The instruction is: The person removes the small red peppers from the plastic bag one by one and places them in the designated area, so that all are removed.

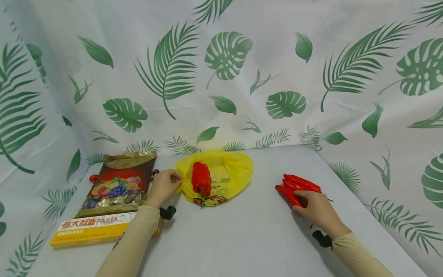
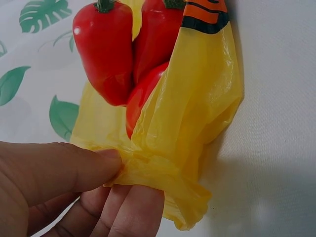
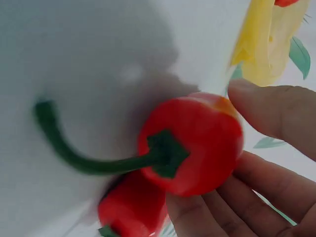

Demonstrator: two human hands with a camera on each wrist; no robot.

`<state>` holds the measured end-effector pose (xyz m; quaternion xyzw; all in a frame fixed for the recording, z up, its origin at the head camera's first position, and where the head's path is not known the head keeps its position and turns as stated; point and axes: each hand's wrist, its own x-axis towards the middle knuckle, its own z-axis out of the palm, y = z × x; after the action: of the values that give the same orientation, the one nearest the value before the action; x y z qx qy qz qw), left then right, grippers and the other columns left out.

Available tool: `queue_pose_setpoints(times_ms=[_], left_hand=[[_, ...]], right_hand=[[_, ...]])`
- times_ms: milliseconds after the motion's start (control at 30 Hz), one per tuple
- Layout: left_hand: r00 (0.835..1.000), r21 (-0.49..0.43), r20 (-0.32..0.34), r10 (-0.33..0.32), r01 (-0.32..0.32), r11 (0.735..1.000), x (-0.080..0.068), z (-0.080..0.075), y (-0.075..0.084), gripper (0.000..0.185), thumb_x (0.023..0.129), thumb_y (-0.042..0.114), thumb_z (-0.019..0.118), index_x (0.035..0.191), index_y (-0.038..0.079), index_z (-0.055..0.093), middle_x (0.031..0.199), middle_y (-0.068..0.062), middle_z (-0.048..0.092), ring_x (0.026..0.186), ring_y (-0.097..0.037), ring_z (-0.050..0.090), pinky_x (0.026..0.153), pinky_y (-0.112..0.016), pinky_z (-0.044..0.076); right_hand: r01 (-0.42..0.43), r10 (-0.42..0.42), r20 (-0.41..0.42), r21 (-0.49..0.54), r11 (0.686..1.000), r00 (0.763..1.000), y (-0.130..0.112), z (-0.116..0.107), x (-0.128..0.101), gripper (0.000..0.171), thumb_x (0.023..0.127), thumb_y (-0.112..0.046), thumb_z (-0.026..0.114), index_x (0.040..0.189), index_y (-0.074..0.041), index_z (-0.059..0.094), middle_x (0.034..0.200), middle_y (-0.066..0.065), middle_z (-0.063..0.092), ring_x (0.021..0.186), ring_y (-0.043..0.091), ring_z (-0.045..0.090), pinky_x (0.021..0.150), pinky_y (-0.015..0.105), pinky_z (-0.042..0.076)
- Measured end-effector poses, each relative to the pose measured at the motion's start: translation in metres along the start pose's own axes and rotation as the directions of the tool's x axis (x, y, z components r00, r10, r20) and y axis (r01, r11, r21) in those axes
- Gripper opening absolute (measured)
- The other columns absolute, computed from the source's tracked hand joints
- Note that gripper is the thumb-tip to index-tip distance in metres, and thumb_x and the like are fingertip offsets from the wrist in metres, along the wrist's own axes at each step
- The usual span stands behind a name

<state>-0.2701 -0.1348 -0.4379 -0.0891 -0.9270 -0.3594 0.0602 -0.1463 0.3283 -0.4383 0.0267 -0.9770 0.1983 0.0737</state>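
Note:
At the left, my left hand [image 1: 164,189] pinches the rim of a yellow plastic bag [image 1: 240,169] between thumb and fingers; the left wrist view shows the bunched edge of the bag [image 2: 192,118] in its grip. Red peppers [image 1: 201,179] with green stems lie in the bag's opening, three of them visible from the left wrist. On the right side of the table, my right hand [image 1: 320,211] holds a red pepper [image 3: 207,143] between thumb and fingers, its long stem curving away. Another red pepper [image 3: 133,205] lies beside it, partly hidden.
Left of my left hand lies a dark red and gold fruit-print packet [image 1: 119,179]. In front of it is a yellow and white pasta box [image 1: 93,231], partly behind my forearm. A leaf-print cloth [image 1: 187,77] hangs behind the white table [image 1: 235,238].

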Motion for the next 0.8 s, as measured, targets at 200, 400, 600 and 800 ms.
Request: queue_pose_setpoints(times_ms=[200, 400, 600, 800], left_hand=[[1.000, -0.009, -0.005, 0.015, -0.015, 1.000, 0.002, -0.001, -0.002, 0.006, 0.089, 0.009, 0.077, 0.094, 0.006, 0.078, 0.088, -0.008, 0.077, 0.079, -0.019, 0.069, 0.071, -0.030, 0.056], [1.000, -0.016, -0.006, 0.010, -0.010, 1.000, 0.001, -0.003, -0.002, 0.007, 0.088, 0.009, 0.077, 0.094, 0.005, 0.078, 0.088, -0.007, 0.078, 0.079, -0.018, 0.069, 0.071, -0.030, 0.057], [1.000, -0.022, -0.007, 0.001, -0.001, 1.000, 0.001, -0.002, -0.003, 0.008, 0.088, 0.009, 0.077, 0.095, 0.005, 0.078, 0.088, -0.008, 0.077, 0.078, -0.017, 0.069, 0.070, -0.030, 0.057], [0.999, -0.015, -0.027, 0.017, -0.018, 1.000, 0.000, -0.002, -0.004, 0.007, 0.087, 0.010, 0.078, 0.093, 0.006, 0.078, 0.087, -0.007, 0.078, 0.079, -0.018, 0.070, 0.071, -0.031, 0.058]], right_hand=[[0.044, -0.041, -0.089, 0.030, 0.999, 0.995, -0.015, 0.008, 0.015, 0.055, 0.083, -0.018, 0.086, 0.130, 0.004, 0.068, 0.123, 0.024, 0.073, 0.105, 0.040, 0.067, 0.085, 0.056, 0.061], [0.054, -0.047, -0.052, 0.144, 0.988, 0.998, -0.054, 0.028, 0.049, 0.056, 0.090, -0.026, 0.080, 0.136, 0.002, 0.064, 0.128, 0.024, 0.072, 0.109, 0.039, 0.072, 0.091, 0.052, 0.061], [0.045, -0.070, 0.070, 0.309, 0.950, 0.995, -0.111, 0.065, 0.088, 0.057, 0.094, -0.032, 0.076, 0.138, 0.002, 0.063, 0.135, 0.020, 0.069, 0.112, 0.035, 0.074, 0.089, 0.044, 0.063], [-0.003, -0.065, 0.142, 0.436, 0.900, 0.988, -0.164, 0.095, 0.118, 0.059, 0.094, -0.040, 0.075, 0.138, -0.001, 0.065, 0.136, 0.015, 0.070, 0.116, 0.031, 0.072, 0.091, 0.042, 0.062]])
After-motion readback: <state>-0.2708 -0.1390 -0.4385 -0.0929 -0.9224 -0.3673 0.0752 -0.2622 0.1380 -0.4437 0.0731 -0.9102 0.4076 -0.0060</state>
